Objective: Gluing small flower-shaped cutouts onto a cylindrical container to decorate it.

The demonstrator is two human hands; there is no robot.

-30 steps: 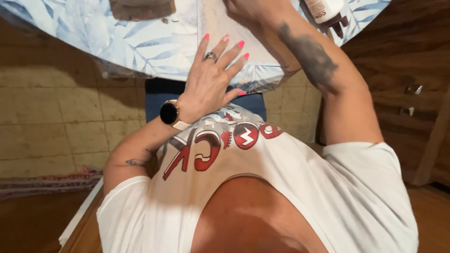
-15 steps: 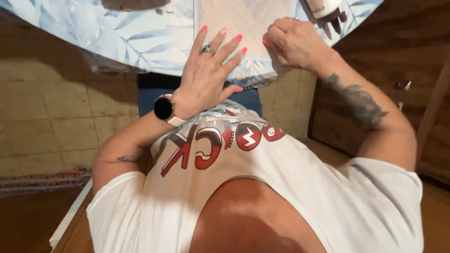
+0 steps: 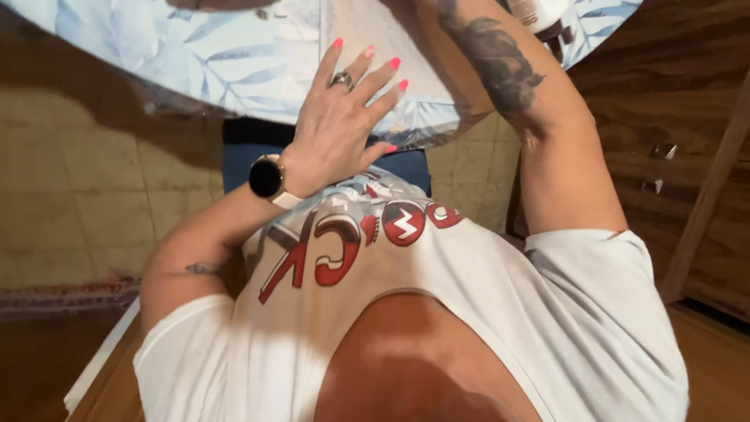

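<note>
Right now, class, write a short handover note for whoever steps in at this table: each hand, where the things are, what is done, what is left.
Left hand: open, fingers spread flat on the pale beige patterned strip, at the near edge of the blue leaf-print tablecloth.
Right hand: out of view past the top of the picture. Only its tattooed forearm shows, reaching over the table.
White container: far right on the table, mostly cut off.
Done: nothing visibly finished.
Left: cannot tell; first check what the right hand holds.
</note>
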